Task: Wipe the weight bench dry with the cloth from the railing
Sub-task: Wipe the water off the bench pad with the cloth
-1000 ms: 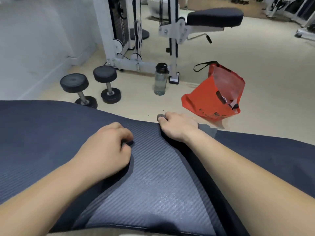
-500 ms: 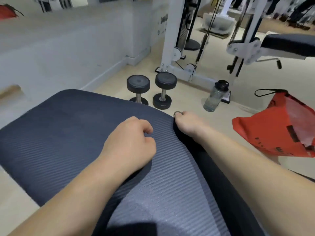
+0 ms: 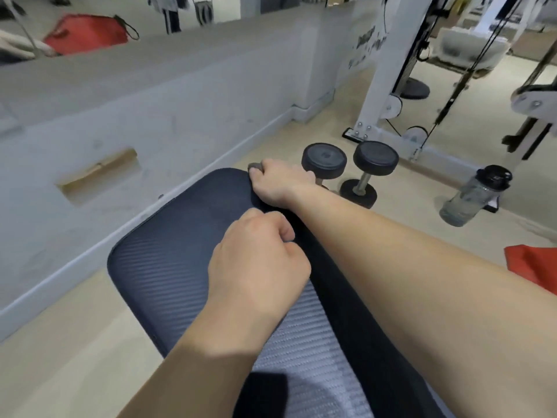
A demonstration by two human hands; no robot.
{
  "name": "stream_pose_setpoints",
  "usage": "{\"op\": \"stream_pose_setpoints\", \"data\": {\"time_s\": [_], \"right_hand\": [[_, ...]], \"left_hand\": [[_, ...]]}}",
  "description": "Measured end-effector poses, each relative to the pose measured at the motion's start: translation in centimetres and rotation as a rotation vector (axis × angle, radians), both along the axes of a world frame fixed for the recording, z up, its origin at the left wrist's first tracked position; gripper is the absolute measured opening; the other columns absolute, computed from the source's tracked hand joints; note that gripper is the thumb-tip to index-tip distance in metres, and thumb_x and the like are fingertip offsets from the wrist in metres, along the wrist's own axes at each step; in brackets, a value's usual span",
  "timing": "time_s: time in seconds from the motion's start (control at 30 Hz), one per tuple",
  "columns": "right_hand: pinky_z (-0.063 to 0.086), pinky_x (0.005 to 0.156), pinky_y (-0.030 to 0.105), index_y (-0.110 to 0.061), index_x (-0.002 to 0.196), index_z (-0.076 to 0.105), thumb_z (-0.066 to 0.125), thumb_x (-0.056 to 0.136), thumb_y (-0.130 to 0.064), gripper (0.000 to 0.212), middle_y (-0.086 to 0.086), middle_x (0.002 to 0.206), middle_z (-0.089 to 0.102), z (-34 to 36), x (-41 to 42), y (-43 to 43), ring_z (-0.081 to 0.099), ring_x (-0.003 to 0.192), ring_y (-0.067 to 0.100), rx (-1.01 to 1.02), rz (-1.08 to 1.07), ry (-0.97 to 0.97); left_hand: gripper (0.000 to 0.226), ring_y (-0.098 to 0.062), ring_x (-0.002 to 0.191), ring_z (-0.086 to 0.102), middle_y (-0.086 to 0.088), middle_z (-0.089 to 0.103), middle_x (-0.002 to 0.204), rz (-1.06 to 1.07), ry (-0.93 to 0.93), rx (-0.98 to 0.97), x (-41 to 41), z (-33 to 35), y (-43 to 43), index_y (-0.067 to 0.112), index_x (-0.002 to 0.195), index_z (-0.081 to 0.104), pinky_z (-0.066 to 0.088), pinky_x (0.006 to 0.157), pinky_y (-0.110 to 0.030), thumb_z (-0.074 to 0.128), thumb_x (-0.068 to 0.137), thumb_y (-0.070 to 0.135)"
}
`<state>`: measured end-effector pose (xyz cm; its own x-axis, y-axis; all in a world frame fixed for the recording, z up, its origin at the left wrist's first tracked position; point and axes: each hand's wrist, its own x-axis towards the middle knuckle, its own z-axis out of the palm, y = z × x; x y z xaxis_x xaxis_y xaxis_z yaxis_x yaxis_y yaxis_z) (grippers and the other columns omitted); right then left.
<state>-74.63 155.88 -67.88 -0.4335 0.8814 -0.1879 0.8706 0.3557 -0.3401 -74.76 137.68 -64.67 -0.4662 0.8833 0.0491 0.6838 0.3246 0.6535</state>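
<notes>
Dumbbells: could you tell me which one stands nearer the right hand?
The wall-side dumbbell, partly hidden behind the right hand; the other dumbbell stands clear, toward the bottle.

2 hands, L hand [image 3: 259,260] & R hand [image 3: 277,184], 1 weight bench [image 3: 168,254], 1 grey cloth [image 3: 254,167], mostly hidden, 2 dumbbells [image 3: 324,159] [image 3: 366,173], 1 water bottle [image 3: 473,197], 1 red bag [image 3: 533,263] at R edge, 1 cable machine [image 3: 382,86].

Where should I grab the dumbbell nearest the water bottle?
Grip the dumbbell by its bare metal handle, bringing your hand in level from the side. It stands on end, so the wide top head blocks a reach from above.
</notes>
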Motion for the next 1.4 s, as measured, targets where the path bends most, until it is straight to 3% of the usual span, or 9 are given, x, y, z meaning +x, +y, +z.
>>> {"op": "stream_pose_setpoints", "data": {"time_s": [0.3,0.5,0.6,0.7,0.9,1.07,1.2,1.27,1.4], "right_hand": [[0.037,0.114,0.046,-0.014,0.144,0.048,0.025,0.106,-0.054,0.060,0.017,0.154,0.051,-0.3,8.8,1.2,0.048,0.141,0.038,-0.058,-0.002,0.025],[0.043,0.098,0.038,-0.013,0.114,0.061,0.029,0.109,-0.043,0.045,0.019,0.122,0.067,-1.1,24.3,-2.5,0.059,0.124,0.039,-0.044,-0.283,0.190],[0.046,0.091,0.042,-0.023,0.089,0.047,0.021,0.099,-0.058,0.045,0.013,0.097,0.064,-0.8,32.0,-6.7,0.063,0.107,0.037,-0.034,-0.386,0.186],[0.046,0.104,0.051,-0.029,0.097,0.044,0.015,0.087,-0.072,0.053,0.009,0.107,0.065,-0.6,37.4,-9.7,0.063,0.110,0.031,-0.034,-0.452,0.205],[0.042,0.105,0.042,-0.016,0.122,0.059,0.034,0.107,-0.050,0.045,0.015,0.129,0.067,1.8,41.0,-16.6,0.059,0.123,0.034,0.044,-0.642,0.397],[0.046,0.085,0.046,-0.027,0.081,0.044,0.037,0.104,-0.045,0.030,0.006,0.091,0.063,1.8,41.0,-27.2,0.060,0.098,0.032,0.121,-0.470,0.431],[0.049,0.087,0.044,-0.030,0.074,0.052,0.037,0.107,-0.050,0.041,-0.010,0.076,0.060,3.2,43.0,-33.1,0.058,0.082,0.012,-0.099,-0.480,0.551],[0.052,0.096,0.043,-0.026,0.082,0.067,0.039,0.106,-0.052,0.045,-0.010,0.088,0.073,4.7,44.8,-34.5,0.066,0.090,0.009,-0.264,-0.520,0.620],[0.058,0.096,0.048,-0.002,0.118,0.073,0.052,0.103,-0.054,0.058,0.021,0.114,0.078,7.4,48.9,-34.0,0.076,0.106,0.036,-0.859,-0.893,1.234]], "left_hand": [[0.024,-0.018,0.093,0.058,0.011,0.059,0.099,-0.056,-0.013,0.050,1.6,0.7,-1.5,0.029,0.087,0.068,0.054,0.080,-0.041,0.051,0.081,0.013],[0.029,-0.014,0.091,0.057,0.013,0.057,0.097,-0.234,-0.012,0.056,5.7,1.8,-2.9,0.030,0.091,0.070,0.049,0.077,-0.033,0.050,0.083,0.010],[0.033,-0.013,0.096,0.056,0.014,0.058,0.103,-0.321,0.024,0.011,7.9,2.1,-3.8,0.030,0.098,0.070,0.046,0.078,-0.031,0.049,0.085,0.009],[0.034,-0.012,0.097,0.054,0.013,0.056,0.107,-0.448,0.076,-0.029,11.8,2.6,-4.7,0.028,0.104,0.070,0.049,0.080,-0.032,0.047,0.087,0.010],[0.037,-0.018,0.115,0.053,0.009,0.056,0.122,-0.827,0.219,-0.039,20.7,2.3,-7.5,0.027,0.118,0.068,0.051,0.091,-0.040,0.047,0.089,0.015],[0.031,-0.025,0.106,0.059,0.004,0.059,0.109,-0.854,0.266,-0.105,23.6,2.1,-7.6,0.026,0.102,0.071,0.054,0.086,-0.041,0.049,0.085,0.015],[0.031,-0.022,0.102,0.062,0.004,0.064,0.105,-0.850,0.162,-0.138,25.1,3.2,-8.6,0.024,0.097,0.074,0.053,0.088,-0.036,0.052,0.081,0.009],[0.030,-0.016,0.099,0.064,0.008,0.067,0.105,-0.870,0.028,-0.151,26.2,3.6,-10.1,0.026,0.101,0.074,0.053,0.089,-0.033,0.056,0.084,0.009],[0.016,-0.006,0.083,0.068,0.008,0.076,0.094,-0.795,-0.362,-0.185,28.1,3.9,-12.6,0.032,0.100,0.076,0.058,0.080,-0.029,0.062,0.096,0.039]]}}
